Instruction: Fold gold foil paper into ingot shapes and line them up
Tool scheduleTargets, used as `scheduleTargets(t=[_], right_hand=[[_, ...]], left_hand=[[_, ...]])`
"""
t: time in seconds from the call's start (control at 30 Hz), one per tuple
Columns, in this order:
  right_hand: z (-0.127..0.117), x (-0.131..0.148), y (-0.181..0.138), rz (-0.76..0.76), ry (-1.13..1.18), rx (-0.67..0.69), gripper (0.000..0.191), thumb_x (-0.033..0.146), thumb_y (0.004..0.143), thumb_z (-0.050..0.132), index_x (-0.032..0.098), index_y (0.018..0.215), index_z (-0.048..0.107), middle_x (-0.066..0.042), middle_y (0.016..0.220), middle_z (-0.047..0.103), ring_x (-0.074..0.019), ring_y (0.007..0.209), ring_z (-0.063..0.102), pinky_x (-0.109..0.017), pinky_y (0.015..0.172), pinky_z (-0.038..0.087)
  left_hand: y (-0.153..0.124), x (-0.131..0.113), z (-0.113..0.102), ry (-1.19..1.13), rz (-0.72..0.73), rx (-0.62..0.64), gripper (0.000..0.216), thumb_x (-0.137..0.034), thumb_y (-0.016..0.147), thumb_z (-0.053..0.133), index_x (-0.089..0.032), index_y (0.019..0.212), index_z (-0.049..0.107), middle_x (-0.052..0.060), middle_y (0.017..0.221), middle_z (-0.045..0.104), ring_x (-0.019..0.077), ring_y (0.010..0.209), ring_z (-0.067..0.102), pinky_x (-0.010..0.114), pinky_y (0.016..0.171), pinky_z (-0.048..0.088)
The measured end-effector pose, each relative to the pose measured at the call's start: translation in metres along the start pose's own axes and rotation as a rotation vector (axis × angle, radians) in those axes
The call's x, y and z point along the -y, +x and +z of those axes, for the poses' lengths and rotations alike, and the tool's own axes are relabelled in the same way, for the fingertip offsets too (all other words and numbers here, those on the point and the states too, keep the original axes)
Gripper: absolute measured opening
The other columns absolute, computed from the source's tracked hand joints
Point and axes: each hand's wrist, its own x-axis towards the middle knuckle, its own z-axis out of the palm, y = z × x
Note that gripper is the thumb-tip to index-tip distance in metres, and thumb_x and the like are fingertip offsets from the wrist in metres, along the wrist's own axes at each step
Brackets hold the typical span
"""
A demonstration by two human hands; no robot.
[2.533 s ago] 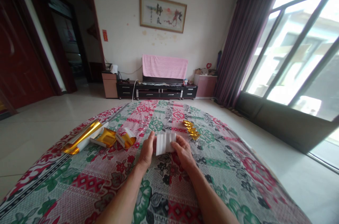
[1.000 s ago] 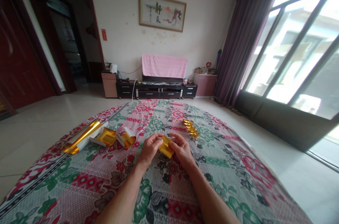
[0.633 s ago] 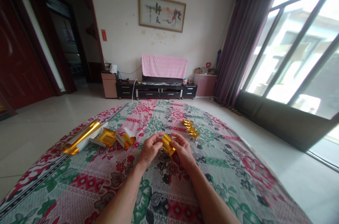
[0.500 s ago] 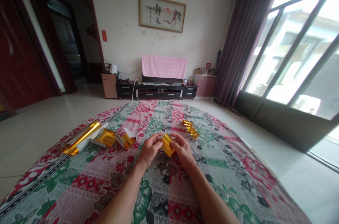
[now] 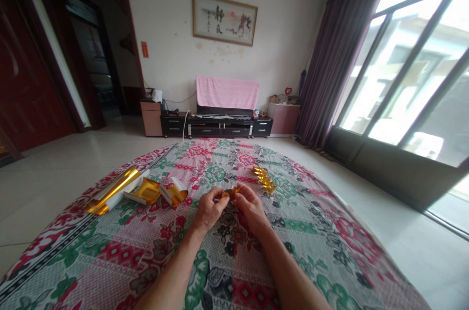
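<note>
Between my two hands is a piece of gold foil paper [image 5: 230, 193], mostly covered by my fingers. My left hand [image 5: 210, 207] pinches its left end with thumb and fingers. On the other end, my right hand [image 5: 250, 205] is closed in the same way. To the right and beyond lies a row of folded gold paper pieces [image 5: 264, 179], several of them set close together. Off to the left are gold foil sheets with white backs: a long rolled one [image 5: 117, 190], a curled stack [image 5: 147, 191] and a smaller curled one [image 5: 176, 194].
A patterned cloth [image 5: 146, 251] in red, green and grey lies under everything. Past its far edge, on the tiled floor, stands a low black cabinet [image 5: 220, 128] with a pink cloth [image 5: 227, 91] above it. Glass doors [image 5: 410, 71] and a purple curtain [image 5: 330, 56] are at right.
The gold paper was spread flat and tilted between my fingers; now it is turned or folded and shows only a narrow strip. My hands have drawn slightly closer together.
</note>
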Motion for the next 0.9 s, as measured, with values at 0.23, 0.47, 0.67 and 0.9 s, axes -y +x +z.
scheduleTargets(t=[0.23,0.47,0.67,0.9], right_hand=[[0.002,0.004,-0.001,0.096,-0.036,-0.029,0.041,0.051,0.069,0.062,0.017,0.094,0.06,-0.005,0.085,0.063,-0.0184,0.076,0.063,-0.028,0.063,0.05],[0.004,0.009,-0.007,0.035,-0.038,0.028,0.043,0.05,0.073,0.057,0.019,0.104,0.059,-0.005,0.092,0.065,-0.0187,0.081,0.061,-0.03,0.068,0.051],[0.005,0.01,-0.007,0.023,-0.025,0.03,0.041,0.036,0.066,0.067,0.02,0.103,0.061,-0.005,0.099,0.066,-0.0202,0.09,0.06,-0.033,0.077,0.049],[-0.003,0.0,-0.002,0.048,-0.007,0.051,0.03,0.04,0.074,0.057,0.02,0.095,0.063,-0.006,0.095,0.067,-0.0201,0.081,0.062,-0.033,0.072,0.049]], left_hand=[[-0.003,-0.003,0.0,0.562,0.426,-0.069,0.019,-0.011,0.077,0.045,-0.018,0.084,0.061,0.006,0.081,0.062,0.0182,0.081,0.055,0.03,0.076,0.043],[-0.005,-0.007,0.001,0.665,0.5,0.022,0.022,-0.006,0.073,0.047,-0.018,0.084,0.063,0.005,0.088,0.061,0.0194,0.085,0.052,0.032,0.078,0.043],[-0.005,-0.011,0.002,0.63,0.482,0.046,0.022,-0.008,0.074,0.048,-0.019,0.084,0.064,0.005,0.088,0.06,0.0191,0.086,0.051,0.031,0.078,0.044],[-0.004,-0.006,0.002,0.471,0.408,-0.11,0.024,-0.011,0.071,0.052,-0.018,0.091,0.063,0.007,0.097,0.058,0.0199,0.096,0.052,0.034,0.087,0.043]])
